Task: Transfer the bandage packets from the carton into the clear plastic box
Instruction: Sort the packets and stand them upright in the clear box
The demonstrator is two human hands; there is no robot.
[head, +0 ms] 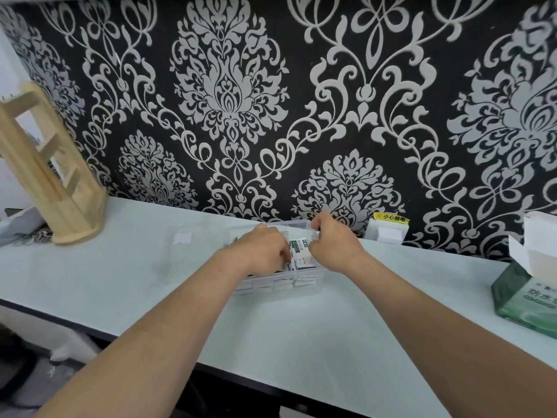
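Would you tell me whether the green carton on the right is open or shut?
Open: the carton has its white flaps standing up at the top. Its inside is not visible.

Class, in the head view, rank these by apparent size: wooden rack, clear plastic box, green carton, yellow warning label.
Largest: wooden rack.
Next, too alike to rank: green carton (cut off by frame edge) and clear plastic box.
Smallest: yellow warning label.

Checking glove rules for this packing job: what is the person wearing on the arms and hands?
Nothing worn is visible. The left hand and right hand are bare: no gloves, no visible rings. The left forearm and right forearm are uncovered to the frame's edge, with no sleeves, watch or bracelet in view.
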